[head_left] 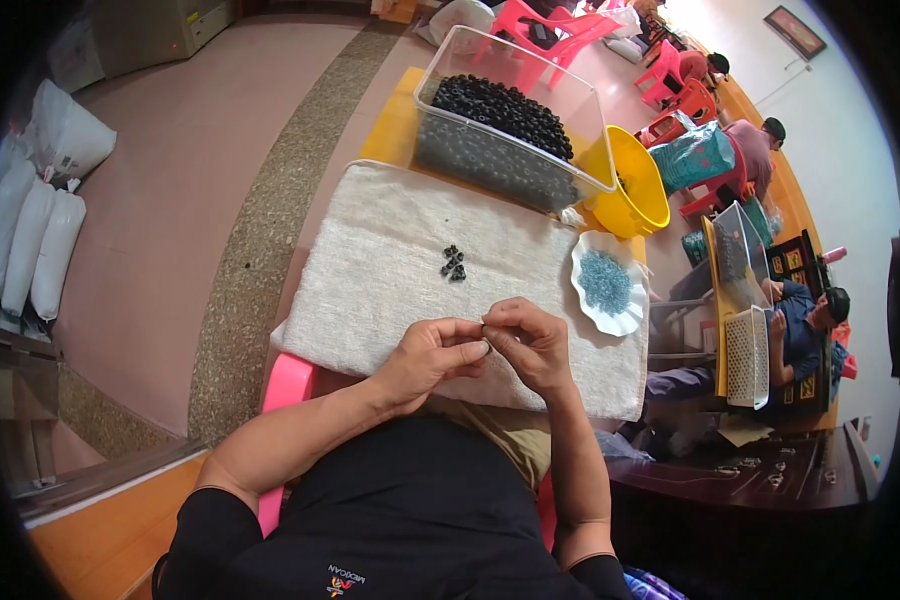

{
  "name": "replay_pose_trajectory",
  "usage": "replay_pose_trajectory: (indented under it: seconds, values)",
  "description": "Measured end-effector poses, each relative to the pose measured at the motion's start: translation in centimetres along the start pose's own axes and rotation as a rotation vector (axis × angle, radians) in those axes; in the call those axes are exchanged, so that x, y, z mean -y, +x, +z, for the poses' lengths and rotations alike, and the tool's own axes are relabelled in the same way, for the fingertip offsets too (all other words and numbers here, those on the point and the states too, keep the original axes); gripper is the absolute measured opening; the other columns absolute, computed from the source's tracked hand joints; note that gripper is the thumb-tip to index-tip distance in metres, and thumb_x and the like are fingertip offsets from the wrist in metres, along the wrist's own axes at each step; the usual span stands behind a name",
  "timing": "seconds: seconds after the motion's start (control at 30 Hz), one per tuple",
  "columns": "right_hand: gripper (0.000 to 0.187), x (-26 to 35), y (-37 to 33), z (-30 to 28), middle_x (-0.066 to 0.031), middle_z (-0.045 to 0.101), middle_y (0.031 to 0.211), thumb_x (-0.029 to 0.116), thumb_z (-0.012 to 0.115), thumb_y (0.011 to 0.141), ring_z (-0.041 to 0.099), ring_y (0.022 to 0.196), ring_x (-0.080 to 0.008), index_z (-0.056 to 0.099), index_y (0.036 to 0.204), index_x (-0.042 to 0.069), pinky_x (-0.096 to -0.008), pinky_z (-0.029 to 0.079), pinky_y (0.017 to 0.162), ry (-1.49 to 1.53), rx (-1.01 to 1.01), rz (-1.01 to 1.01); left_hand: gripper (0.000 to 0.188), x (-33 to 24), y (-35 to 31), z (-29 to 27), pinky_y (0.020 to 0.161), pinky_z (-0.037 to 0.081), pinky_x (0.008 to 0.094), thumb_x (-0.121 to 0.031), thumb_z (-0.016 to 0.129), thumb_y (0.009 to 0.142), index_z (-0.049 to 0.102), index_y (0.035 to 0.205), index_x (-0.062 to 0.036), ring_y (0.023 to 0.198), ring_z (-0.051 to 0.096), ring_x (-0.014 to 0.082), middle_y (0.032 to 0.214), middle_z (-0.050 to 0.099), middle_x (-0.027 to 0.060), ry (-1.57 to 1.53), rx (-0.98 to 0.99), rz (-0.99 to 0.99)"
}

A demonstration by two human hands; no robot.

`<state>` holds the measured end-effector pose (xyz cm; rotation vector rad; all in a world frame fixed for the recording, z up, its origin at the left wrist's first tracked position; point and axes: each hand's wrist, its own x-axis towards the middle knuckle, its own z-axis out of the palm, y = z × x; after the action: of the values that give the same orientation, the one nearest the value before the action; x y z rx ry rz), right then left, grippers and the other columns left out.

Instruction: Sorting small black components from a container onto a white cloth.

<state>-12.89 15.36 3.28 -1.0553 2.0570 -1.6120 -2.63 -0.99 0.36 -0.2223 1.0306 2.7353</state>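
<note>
Above the near half of a white cloth (370,260), my left hand (428,362) and my right hand (532,348) meet fingertip to fingertip. Both are closed in a pinch around a small black part (485,330), mostly hidden by the fingers. A little beyond them, several small black pieces (454,264) lie in a cluster on the cloth. To the right, a white scalloped dish (621,323) holds many tiny clear-blue pieces (606,281).
A clear plastic bin (595,120) of black ring-like parts (505,112) stands at the far edge, beside a yellow bucket (650,195). White sacks (58,255) lean at the left. Other people sit at the right, near a white perforated basket (747,357). A pink chair (288,385) is under me.
</note>
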Motion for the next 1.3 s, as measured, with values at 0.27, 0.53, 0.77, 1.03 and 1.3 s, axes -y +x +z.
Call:
replay_pose_trajectory:
  seconds: [0.27, 0.53, 0.77, 1.03, 1.3]
  values:
    - [0.015, -0.3, -0.3, -0.8, -0.0082, 0.063, 0.096, -0.009, 0.069, 0.083, 0.061, 0.09, -0.0129, 0.068, 0.097, -0.003, -0.024, 0.05, 0.078, 0.011, 0.064, 0.03, 0.029, 0.4, 0.2, -0.1, 0.079, 0.054, 0.0246, -0.008, 0.066, 0.092, 0.061, 0.119, 0.0019, 0.087, 0.063, 0.0102, 0.104, 0.066, 0.0051, 0.101, 0.017, 0.026]
    - [0.013, -0.5, -0.7, -1.9, -0.0072, 0.064, 0.092, -0.009, 0.069, 0.081, 0.063, 0.086, -0.0144, 0.067, 0.093, -0.005, -0.0291, 0.055, 0.079, 0.111, 0.031, 0.268, 0.027, 0.3, 0.2, -0.2, 0.08, 0.054, 0.0258, -0.006, 0.066, 0.092, 0.061, 0.118, 0.0004, 0.088, 0.064, 0.0112, 0.101, 0.066, 0.0054, 0.211, 0.0, 0.057]
    - [0.014, -0.5, -1.4, -2.1, -0.0104, 0.066, 0.095, -0.01, 0.069, 0.078, 0.066, 0.086, -0.0194, 0.067, 0.091, -0.005, -0.0375, 0.059, 0.081, 0.429, 0.002, 0.417, 0.018, 0.0, 0.1, 0.0, 0.076, 0.053, 0.0252, -0.008, 0.067, 0.092, 0.062, 0.107, 0.0011, 0.083, 0.062, 0.0112, 0.095, 0.066, 0.0065, 0.18, -0.035, 0.075]
    - [0.014, -0.4, -1.6, -1.5, -0.0085, 0.068, 0.095, -0.007, 0.072, 0.078, 0.065, 0.087, -0.0161, 0.068, 0.091, -0.003, -0.0297, 0.054, 0.081, 0.423, 0.029, 0.418, 0.016, 0.4, 0.1, -0.1, 0.076, 0.054, 0.0249, -0.008, 0.068, 0.091, 0.062, 0.104, 0.0006, 0.083, 0.063, 0.0112, 0.093, 0.066, 0.006, 0.155, -0.027, 0.074]
    - [0.012, -0.3, -1.8, -1.1, -0.0076, 0.068, 0.094, -0.005, 0.073, 0.079, 0.063, 0.088, -0.0136, 0.069, 0.09, -0.002, -0.0264, 0.05, 0.081, 0.341, 0.002, 0.36, 0.016, 0.6, 0.2, -0.3, 0.077, 0.055, 0.0251, -0.008, 0.068, 0.091, 0.063, 0.103, 0.0001, 0.083, 0.064, 0.0117, 0.093, 0.066, 0.0056, 0.127, -0.018, 0.061]
